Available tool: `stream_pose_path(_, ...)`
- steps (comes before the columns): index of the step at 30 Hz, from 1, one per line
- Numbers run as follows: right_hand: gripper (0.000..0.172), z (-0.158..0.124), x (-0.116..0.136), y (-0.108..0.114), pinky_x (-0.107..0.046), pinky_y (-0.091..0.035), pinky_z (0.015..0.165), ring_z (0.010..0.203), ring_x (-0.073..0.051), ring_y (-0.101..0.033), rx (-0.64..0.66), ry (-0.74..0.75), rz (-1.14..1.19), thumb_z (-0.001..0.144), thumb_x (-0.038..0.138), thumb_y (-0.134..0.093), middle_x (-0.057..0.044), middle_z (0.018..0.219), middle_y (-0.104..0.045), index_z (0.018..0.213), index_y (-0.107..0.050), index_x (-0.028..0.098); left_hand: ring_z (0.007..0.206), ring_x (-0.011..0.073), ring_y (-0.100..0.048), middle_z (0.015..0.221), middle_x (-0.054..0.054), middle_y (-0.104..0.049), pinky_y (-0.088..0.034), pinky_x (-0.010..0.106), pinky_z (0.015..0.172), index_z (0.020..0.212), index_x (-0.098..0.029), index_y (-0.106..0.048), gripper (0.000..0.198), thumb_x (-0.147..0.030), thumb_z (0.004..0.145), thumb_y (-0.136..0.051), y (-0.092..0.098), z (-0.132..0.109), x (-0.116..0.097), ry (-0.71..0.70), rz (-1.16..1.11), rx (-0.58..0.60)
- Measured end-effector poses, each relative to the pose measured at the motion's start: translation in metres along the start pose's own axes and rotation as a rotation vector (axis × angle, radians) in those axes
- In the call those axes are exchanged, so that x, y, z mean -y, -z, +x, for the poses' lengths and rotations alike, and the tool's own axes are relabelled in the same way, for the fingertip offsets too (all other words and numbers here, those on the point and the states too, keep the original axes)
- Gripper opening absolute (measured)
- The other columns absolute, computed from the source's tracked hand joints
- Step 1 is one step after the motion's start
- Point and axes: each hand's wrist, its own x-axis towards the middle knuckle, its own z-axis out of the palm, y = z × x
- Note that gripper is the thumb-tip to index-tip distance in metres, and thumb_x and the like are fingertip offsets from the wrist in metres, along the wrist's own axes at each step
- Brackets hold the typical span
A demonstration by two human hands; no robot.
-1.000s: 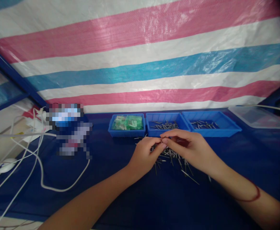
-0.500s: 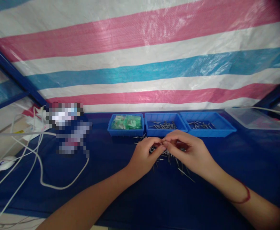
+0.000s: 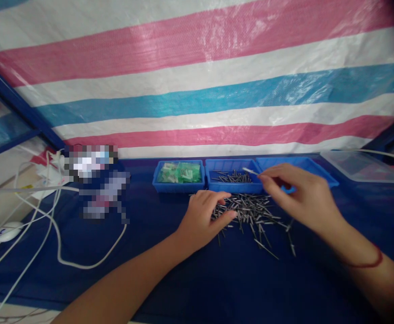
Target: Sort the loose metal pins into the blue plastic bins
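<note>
A loose pile of thin metal pins (image 3: pixel 254 215) lies on the dark blue table cover. My left hand (image 3: pixel 202 220) rests on the pile's left edge, fingers curled down onto the pins. Raised above the pile, my right hand (image 3: pixel 301 195) pinches a single pin (image 3: pixel 250 170) between thumb and forefinger, its tip over the middle blue tray (image 3: pixel 232 186). That tray holds several more pins. The right blue tray (image 3: pixel 321 177) lies partly hidden behind my right hand. A red string circles my right wrist.
The left blue tray (image 3: pixel 178 185) holds green and white small parts. A clear plastic lid (image 3: pixel 362 166) sits at the far right. White cables (image 3: pixel 58 234) and a white switch (image 3: pixel 6 231) lie at the left. A striped tarp (image 3: pixel 197 81) walls the back.
My hands were pinched together over the pile. The right hand has lifted away to the right and back with one pin, toward the trays; the left hand dropped onto the pile.
</note>
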Motion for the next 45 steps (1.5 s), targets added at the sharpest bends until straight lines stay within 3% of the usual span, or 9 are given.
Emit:
stream_pose_path(4, 0.028, 0.002, -0.042, 0.019, -0.041, -0.042, 0.066, 0.074, -0.030, -0.061, -0.117, -0.182, -0.366, 0.091, 0.036, -0.037, -0.010, 0.079, -0.063, 0.080, -0.059, 0.023, 0.110, 0.0242, -0.051, 0.109, 0.006, -0.065, -0.035, 0.039, 0.093, 0.109, -0.025, -0.065, 0.034, -0.049, 0.086, -0.058, -0.004, -0.003, 0.000, -0.212, 0.162, 0.179)
stream_pose_path(7, 0.034, -0.001, -0.073, 0.023, -0.042, -0.039, 0.060, 0.071, -0.036, -0.061, -0.033, -0.234, -0.521, 0.090, 0.042, -0.035, -0.012, 0.073, -0.062, 0.075, -0.058, 0.024, 0.114, 0.0257, -0.048, 0.114, 0.004, -0.063, -0.033, 0.041, 0.093, 0.107, -0.027, -0.066, 0.036, -0.053, 0.085, -0.057, -0.010, -0.008, 0.001, -0.307, 0.241, 0.267)
stream_pose_path(10, 0.038, -0.002, -0.083, 0.022, -0.043, -0.041, 0.057, 0.065, -0.037, -0.061, 0.046, -0.198, -0.597, 0.090, 0.047, -0.034, -0.013, 0.068, -0.061, 0.073, -0.059, 0.023, 0.117, 0.0257, -0.045, 0.118, 0.002, -0.061, -0.032, 0.041, 0.092, 0.105, -0.028, -0.066, 0.029, -0.050, 0.088, -0.054, -0.014, -0.011, 0.001, -0.338, 0.301, 0.318)
stream_pose_path(17, 0.031, 0.001, -0.034, 0.014, -0.037, -0.044, 0.066, 0.071, -0.026, -0.062, -0.039, -0.038, -0.429, 0.091, 0.042, -0.044, -0.009, 0.075, -0.067, 0.078, -0.062, 0.020, 0.114, 0.0209, -0.047, 0.111, -0.002, -0.063, -0.030, 0.038, 0.091, 0.095, -0.030, -0.066, 0.017, -0.033, 0.095, -0.050, -0.016, -0.012, -0.001, -0.335, 0.381, 0.315)
stream_pose_path(19, 0.030, -0.001, -0.022, 0.009, -0.035, -0.045, 0.067, 0.071, -0.023, -0.061, 0.025, 0.026, -0.327, 0.090, 0.041, -0.047, -0.008, 0.076, -0.067, 0.079, -0.063, 0.019, 0.112, 0.0204, -0.048, 0.108, -0.003, -0.064, -0.029, 0.038, 0.090, 0.093, -0.029, -0.066, 0.016, -0.033, 0.094, -0.051, -0.016, -0.012, -0.001, -0.334, 0.397, 0.301)
stream_pose_path(24, 0.027, -0.011, -0.007, -0.010, -0.034, -0.045, 0.071, 0.077, -0.020, -0.061, 0.354, 0.185, -0.126, 0.093, 0.035, -0.045, -0.007, 0.081, -0.066, 0.090, -0.066, 0.019, 0.108, 0.0206, -0.050, 0.101, -0.002, -0.066, -0.029, 0.038, 0.088, 0.091, -0.026, -0.065, 0.022, -0.045, 0.091, -0.054, -0.016, -0.011, 0.000, -0.305, 0.400, 0.273)
stream_pose_path(29, 0.018, -0.015, 0.001, -0.021, -0.033, -0.045, 0.071, 0.078, -0.020, -0.060, 0.538, 0.237, -0.079, 0.091, 0.027, -0.049, -0.005, 0.082, -0.064, 0.090, -0.066, 0.020, 0.105, 0.0195, -0.051, 0.099, -0.002, -0.069, -0.027, 0.039, 0.086, 0.095, -0.024, -0.063, 0.013, -0.031, 0.094, -0.051, -0.016, -0.010, -0.004, -0.249, 0.408, 0.242)
stream_pose_path(35, 0.010, -0.014, 0.003, -0.021, -0.032, -0.043, 0.071, 0.079, -0.019, -0.059, 0.646, 0.248, -0.008, 0.086, 0.019, -0.056, -0.004, 0.082, -0.063, 0.088, -0.065, 0.020, 0.102, 0.0182, -0.052, 0.097, -0.002, -0.069, -0.027, 0.040, 0.086, 0.096, -0.024, -0.061, 0.013, -0.025, 0.095, -0.048, -0.018, -0.011, -0.004, -0.248, 0.437, 0.226)
stream_pose_path(45, 0.007, -0.015, 0.003, -0.026, -0.033, -0.043, 0.073, 0.082, -0.019, -0.057, 0.715, 0.243, 0.039, 0.084, 0.017, -0.056, -0.004, 0.086, -0.061, 0.082, -0.063, 0.019, 0.101, 0.0191, -0.052, 0.102, -0.002, -0.068, -0.030, 0.039, 0.085, 0.107, -0.026, -0.059, 0.016, -0.022, 0.095, -0.049, -0.020, -0.011, 0.001, -0.234, 0.427, 0.211)
